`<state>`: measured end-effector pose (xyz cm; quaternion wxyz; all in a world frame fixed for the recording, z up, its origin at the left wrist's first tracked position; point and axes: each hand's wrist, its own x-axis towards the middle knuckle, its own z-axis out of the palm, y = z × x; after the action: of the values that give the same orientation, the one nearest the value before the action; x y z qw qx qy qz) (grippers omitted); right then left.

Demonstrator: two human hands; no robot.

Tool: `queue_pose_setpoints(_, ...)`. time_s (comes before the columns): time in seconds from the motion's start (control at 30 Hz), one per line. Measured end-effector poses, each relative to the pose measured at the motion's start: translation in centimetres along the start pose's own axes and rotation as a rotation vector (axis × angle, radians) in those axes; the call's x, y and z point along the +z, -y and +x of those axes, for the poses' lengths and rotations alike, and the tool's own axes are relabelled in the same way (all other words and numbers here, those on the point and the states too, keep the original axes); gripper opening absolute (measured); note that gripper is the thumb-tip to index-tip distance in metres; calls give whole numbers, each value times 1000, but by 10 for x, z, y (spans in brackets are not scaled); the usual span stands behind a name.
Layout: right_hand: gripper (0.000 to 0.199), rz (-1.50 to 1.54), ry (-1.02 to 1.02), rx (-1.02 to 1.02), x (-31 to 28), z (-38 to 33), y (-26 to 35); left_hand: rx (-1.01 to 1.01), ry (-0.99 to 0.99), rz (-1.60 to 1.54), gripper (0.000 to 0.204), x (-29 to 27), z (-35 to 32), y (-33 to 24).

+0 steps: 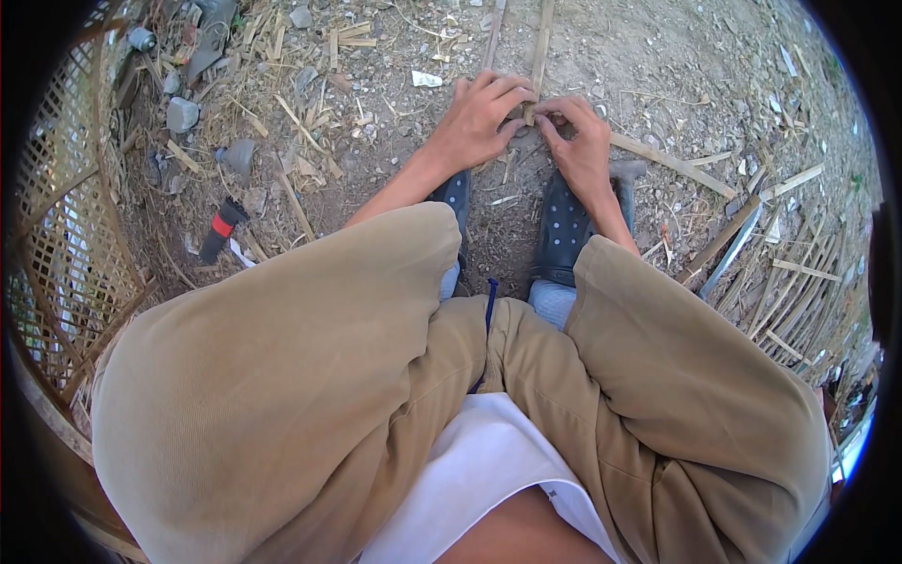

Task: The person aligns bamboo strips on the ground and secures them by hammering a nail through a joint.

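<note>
Sitting low over bare ground, a person wears a white shirt and wide tan pants of soft cloth with folds in it. A blue string hangs at the waist. Past the knees are pale socks and dark shoes with light dots.

Just past the shoes, both hands meet at the near end of a thin, flat wood strip. It lies on the dirt and points away from the person. The right hand has its thumb and finger close together, pinching that end. The left hand bends its fingers at the same spot, with a narrow gap to the thumb; I cannot tell if it squeezes.

The ground is dry, grey-brown and bumpy, full of small stones. To the right lie a flat slat, a brown stick and a pile of long, thin sticks. To the left are a dark tube with a red band, a curved woven lattice with many small holes, and a lumpy grey stone. Farther out, a white scrap lies near pale wood chips.
</note>
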<state>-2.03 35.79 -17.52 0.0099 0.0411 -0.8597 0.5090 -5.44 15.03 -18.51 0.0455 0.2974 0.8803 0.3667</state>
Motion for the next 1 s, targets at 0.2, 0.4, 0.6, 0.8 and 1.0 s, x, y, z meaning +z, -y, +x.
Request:
queue_pose_setpoints(0.2,18,-9,6,-2,-1,1,0,2,-1,-4,43,1,1,0)
queue_pose_setpoints(0.4,17,-3,4,-5,-1,1,1,2,-5,-5,44,1,1,0)
queue_pose_setpoints(0.6,20,-86,-3,-129,1,1,4,10,-12,-1,45,2,1,1)
queue_pose_setpoints(0.8,26,-89,8,-155,2,0,4,1,-13,-18,47,2,2,0)
queue_pose_setpoints(1.0,22,-116,-5,-169,3,1,1,-14,-7,-16,48,0,1,-1)
